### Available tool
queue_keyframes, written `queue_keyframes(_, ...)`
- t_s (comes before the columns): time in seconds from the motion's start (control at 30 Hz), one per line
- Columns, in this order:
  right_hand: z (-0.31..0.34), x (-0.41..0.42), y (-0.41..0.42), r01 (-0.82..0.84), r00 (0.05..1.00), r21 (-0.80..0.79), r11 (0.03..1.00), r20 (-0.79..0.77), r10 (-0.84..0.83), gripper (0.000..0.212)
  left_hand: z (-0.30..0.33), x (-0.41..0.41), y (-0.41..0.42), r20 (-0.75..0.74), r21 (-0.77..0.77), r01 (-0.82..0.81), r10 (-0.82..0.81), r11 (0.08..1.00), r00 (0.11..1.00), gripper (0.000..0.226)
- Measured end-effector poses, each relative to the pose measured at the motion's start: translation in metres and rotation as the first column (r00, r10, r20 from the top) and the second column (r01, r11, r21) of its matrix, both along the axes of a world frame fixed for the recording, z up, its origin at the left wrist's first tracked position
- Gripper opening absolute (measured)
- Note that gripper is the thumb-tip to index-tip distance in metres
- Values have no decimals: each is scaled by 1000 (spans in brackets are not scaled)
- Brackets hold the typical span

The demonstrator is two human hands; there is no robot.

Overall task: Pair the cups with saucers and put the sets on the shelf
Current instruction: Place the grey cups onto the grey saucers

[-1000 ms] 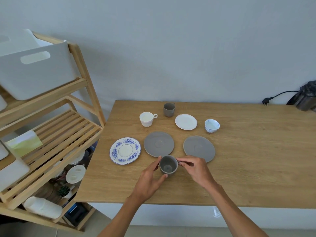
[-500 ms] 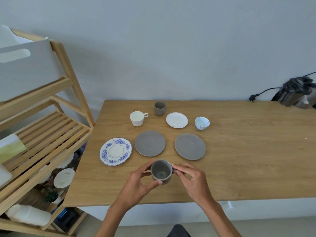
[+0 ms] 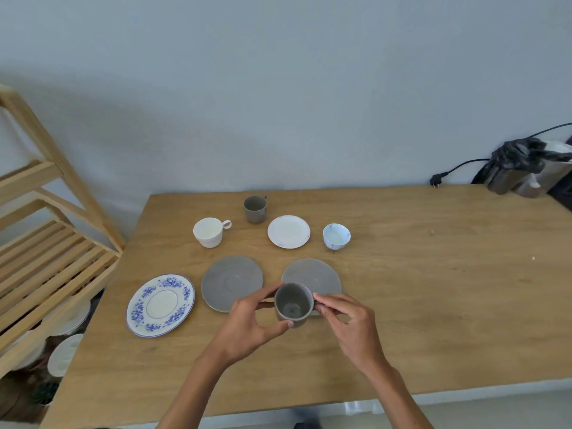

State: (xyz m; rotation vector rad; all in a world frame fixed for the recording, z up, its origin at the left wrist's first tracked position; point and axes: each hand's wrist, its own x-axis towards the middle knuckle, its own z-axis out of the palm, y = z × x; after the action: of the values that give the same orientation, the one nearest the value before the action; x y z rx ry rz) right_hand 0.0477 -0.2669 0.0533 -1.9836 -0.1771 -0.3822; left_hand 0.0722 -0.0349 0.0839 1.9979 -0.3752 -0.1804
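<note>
A grey cup [image 3: 293,304] is held between both hands over the table. My left hand [image 3: 247,326] grips its left side and base. My right hand [image 3: 346,323] pinches its handle side. The cup overlaps the near edge of the right grey saucer [image 3: 312,275]. A second grey saucer [image 3: 230,281] lies to the left, and a blue-flowered saucer [image 3: 160,305] further left. Behind them stand a white cup [image 3: 209,232], another grey cup [image 3: 255,209], a small white saucer [image 3: 288,231] and a blue-patterned cup [image 3: 336,236].
A wooden slatted shelf [image 3: 46,258] stands left of the wooden table [image 3: 433,289], with white dishes on its lower level. A black bag with a cable and plug [image 3: 526,167] sits at the back right corner by the wall.
Both hands have carried the grey cup up and to the right, from the table's front toward the right grey saucer. The view has turned right, so the shelf shows less.
</note>
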Motion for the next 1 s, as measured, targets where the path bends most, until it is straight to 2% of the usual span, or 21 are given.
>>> queue_keyframes(0.4, -15, 77, -54, -8, 994, 4, 1000, -110, 8, 29, -13, 77, -53, -72, 76, -1, 6, 997, 997, 78)
queue_keyframes(0.7, -41, 91, -63, -59, 975, -23, 998, -215, 53, 31, -37, 87, -63, -135, 117, -11, 27, 993, 990, 79)
queue_keyframes(1.0, -47, 94, -66, -63, 973, -26, 998, -225, 55, 33, -38, 90, -67, -139, 123, -30, 47, 992, 989, 77)
